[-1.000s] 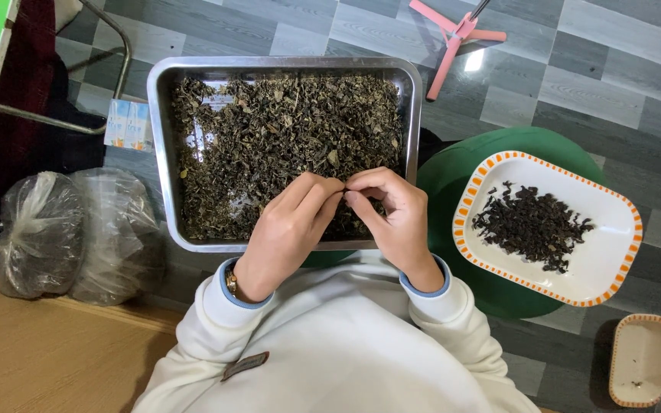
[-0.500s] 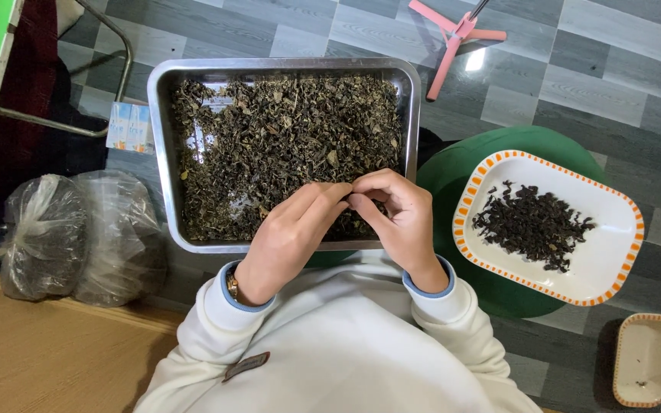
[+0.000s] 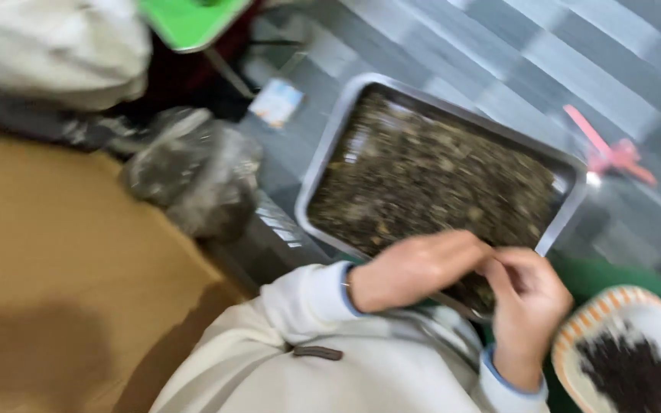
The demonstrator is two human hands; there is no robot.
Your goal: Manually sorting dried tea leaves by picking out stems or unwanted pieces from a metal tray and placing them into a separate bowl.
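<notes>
A white sleeve (image 3: 300, 306) is seen nearest. The left hand (image 3: 415, 269) and the right hand (image 3: 528, 302) are held together, fingertips meeting over the near edge of the metal tray (image 3: 323, 164); whether anything is pinched cannot be told through the blur. The tray is filled with dried leaves (image 3: 437, 180). At the right, a white dish (image 3: 575, 336) with an orange rim is loaded with darker leaves (image 3: 629, 371). Beyond, clear bags (image 3: 193, 180) are set on the floor.
</notes>
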